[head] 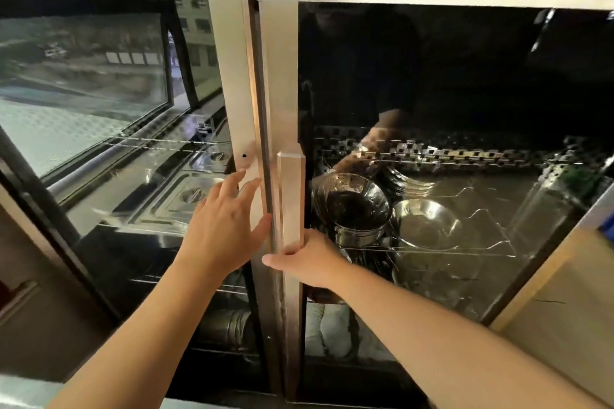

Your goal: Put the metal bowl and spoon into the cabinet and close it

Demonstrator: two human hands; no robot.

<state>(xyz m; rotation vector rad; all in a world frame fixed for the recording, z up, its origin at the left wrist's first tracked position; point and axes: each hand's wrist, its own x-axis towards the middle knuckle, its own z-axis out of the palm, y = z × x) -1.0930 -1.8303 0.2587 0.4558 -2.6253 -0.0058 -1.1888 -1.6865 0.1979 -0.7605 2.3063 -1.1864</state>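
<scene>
A steel cabinet with two glass doors fills the view. My right hand (307, 259) grips the vertical handle (291, 202) of the right door (432, 176). My left hand (226, 226) lies flat with fingers spread against the steel frame of the left door (232, 93). Behind the right glass, on a wire shelf, stands a stack of metal bowls (354, 209) and beside it a single metal bowl (428, 226). I cannot make out a spoon. Both doors look shut or nearly shut, meeting at the middle seam.
Steel trays (186, 196) sit behind the left glass. Lower shelves hold a metal pot (229, 325) and white dishes (329, 332). A beige wall (564, 325) flanks the cabinet on the right. A perforated rack (465, 149) runs along the back of the right shelf.
</scene>
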